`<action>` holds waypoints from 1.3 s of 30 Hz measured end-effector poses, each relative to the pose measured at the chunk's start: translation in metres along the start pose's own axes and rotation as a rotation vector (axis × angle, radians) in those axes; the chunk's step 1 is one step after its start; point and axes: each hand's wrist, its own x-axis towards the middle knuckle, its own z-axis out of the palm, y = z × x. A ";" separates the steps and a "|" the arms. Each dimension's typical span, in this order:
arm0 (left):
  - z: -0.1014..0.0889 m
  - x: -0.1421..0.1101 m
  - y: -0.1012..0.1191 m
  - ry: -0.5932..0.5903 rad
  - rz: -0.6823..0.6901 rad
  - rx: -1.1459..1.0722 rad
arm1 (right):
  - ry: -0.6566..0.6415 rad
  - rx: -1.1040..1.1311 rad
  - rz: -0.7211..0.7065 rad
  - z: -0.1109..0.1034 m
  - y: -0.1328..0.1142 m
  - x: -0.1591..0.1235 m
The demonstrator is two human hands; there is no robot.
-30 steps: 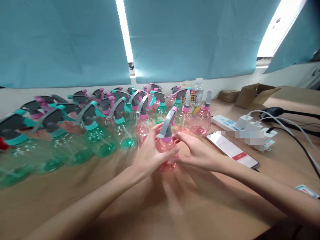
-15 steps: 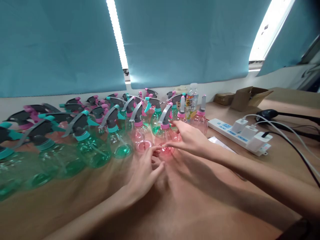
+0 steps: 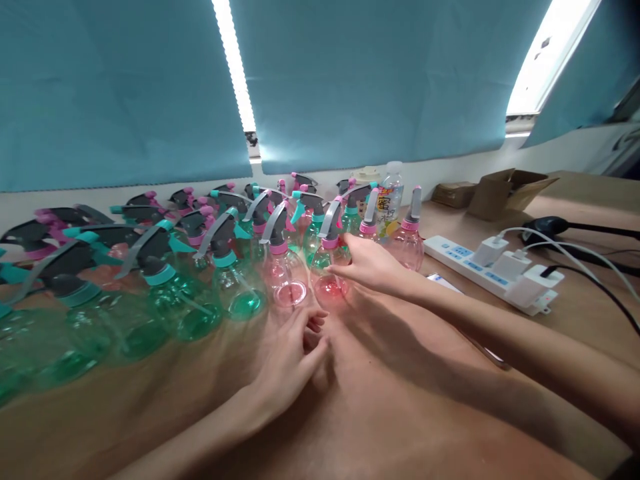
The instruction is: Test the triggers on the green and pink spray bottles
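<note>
My right hand (image 3: 370,262) is at a pink spray bottle (image 3: 331,288) with a grey trigger head. The thumb lies across the front of the bottle and the other fingers reach round its right side, partly hidden. The bottle stands upright on the table. My left hand (image 3: 295,347) rests on the table in front of the bottles, fingers loosely curled, thumb apart, nothing in it. Just beyond it stands another pink spray bottle (image 3: 286,275). A green spray bottle (image 3: 238,290) is to the left of that one.
More green and pink spray bottles fill the left and back. A labelled drink bottle (image 3: 391,197) stands behind. To the right are a power strip (image 3: 480,270) with plugged chargers and cables, a phone (image 3: 493,355) under my right forearm, and an open cardboard box (image 3: 505,193).
My left hand has drawn back slightly from the pink spray bottle, toward me. My right hand stays at that bottle, its thumb now higher. The view has shifted slightly.
</note>
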 end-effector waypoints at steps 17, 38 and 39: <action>-0.002 0.008 0.002 -0.011 -0.005 0.015 | 0.044 0.127 -0.005 -0.007 0.004 -0.012; 0.016 -0.002 0.032 -0.066 0.027 -0.085 | 0.290 0.189 0.285 -0.006 0.053 0.011; 0.016 -0.002 0.033 -0.064 0.019 -0.095 | 0.281 0.192 0.289 -0.007 0.054 0.012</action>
